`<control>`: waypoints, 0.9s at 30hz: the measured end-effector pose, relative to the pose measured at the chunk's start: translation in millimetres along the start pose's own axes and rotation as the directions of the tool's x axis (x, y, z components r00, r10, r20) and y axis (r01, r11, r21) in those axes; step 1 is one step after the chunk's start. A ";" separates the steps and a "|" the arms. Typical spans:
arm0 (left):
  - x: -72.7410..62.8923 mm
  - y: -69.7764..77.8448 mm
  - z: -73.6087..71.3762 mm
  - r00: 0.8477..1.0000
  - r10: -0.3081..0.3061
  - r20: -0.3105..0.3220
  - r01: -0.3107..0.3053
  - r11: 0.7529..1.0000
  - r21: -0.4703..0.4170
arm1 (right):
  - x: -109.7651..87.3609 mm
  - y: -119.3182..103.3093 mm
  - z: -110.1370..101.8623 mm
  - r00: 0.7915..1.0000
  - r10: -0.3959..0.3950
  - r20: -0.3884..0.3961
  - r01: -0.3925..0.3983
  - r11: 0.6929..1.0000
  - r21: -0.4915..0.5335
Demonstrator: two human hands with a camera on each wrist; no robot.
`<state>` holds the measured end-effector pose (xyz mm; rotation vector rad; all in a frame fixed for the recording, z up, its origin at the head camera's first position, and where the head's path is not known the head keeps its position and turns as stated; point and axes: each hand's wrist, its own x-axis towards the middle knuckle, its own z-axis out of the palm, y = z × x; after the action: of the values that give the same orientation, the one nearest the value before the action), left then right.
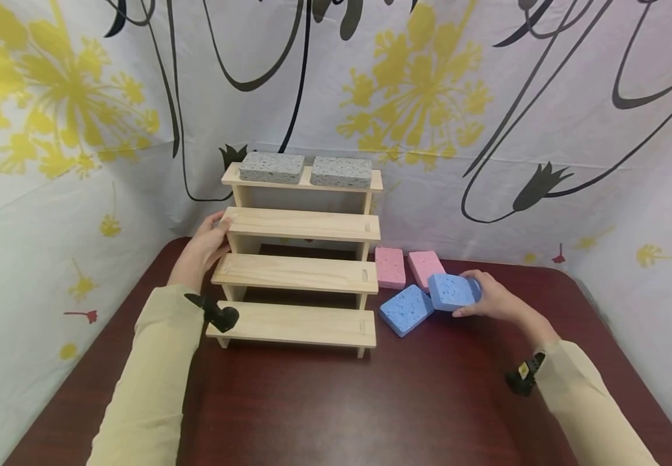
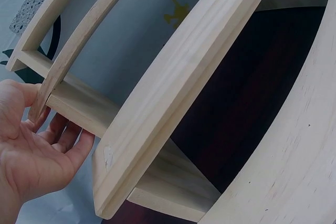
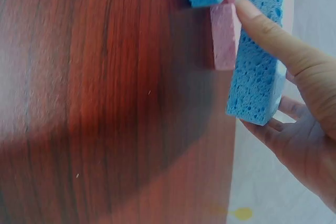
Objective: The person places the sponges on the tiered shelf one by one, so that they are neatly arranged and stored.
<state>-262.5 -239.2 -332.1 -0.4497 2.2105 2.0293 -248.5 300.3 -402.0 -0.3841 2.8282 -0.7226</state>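
Observation:
In the head view a wooden stepped rack (image 1: 295, 277) with several tiers stands left of the middle. My left hand (image 1: 206, 238) grips the left end of its second tier from the top; in the left wrist view the thumb lies over the board and the fingers (image 2: 73, 145) curl beneath. My right hand (image 1: 489, 296) holds a blue sponge (image 1: 453, 291) between thumb and fingers, tilted, as the right wrist view shows the held sponge (image 3: 257, 72) from its edge. Another blue sponge (image 1: 407, 310) lies on the table beside the rack, just left of the held one.
Two grey sponges (image 1: 271, 167) sit on the rack's top tier. Two pink sponges (image 1: 390, 267) lie at the table's back, right of the rack. The dark red table (image 1: 312, 408) meets a patterned cloth (image 1: 417, 213) behind and at both sides.

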 end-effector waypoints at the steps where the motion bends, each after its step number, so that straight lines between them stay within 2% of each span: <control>1: 0.1 0.6 -0.4 1.000 0.002 0.000 -0.002 1.000 -0.003 | 0.3 -3.5 -0.6 1.000 -0.010 -0.009 0.010 1.000 0.004; 10: -1.1 3.7 1.1 1.000 -0.001 -0.005 0.001 1.000 0.007 | 5.5 -30.2 -6.2 0.995 -0.070 -0.073 0.072 0.997 0.020; 14: -2.3 3.4 1.3 1.000 -0.011 -0.006 0.011 1.000 0.008 | 6.8 -47.1 -6.8 0.986 -0.100 -0.134 0.108 0.993 0.053; 19: -2.6 1.9 0.8 1.000 -0.016 0.001 0.016 1.000 -0.004 | 9.1 -70.8 -7.0 0.964 -0.127 -0.233 0.156 0.982 0.110; 27: -3.5 1.0 1.2 1.000 -0.009 0.003 0.009 1.000 -0.021 | 18.4 -107.9 -8.4 0.918 -0.195 -0.346 0.234 0.969 0.074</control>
<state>-259.6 -237.4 -330.3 -0.4584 2.1836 2.0486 -246.5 207.2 -343.9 -0.6141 3.0705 -1.0851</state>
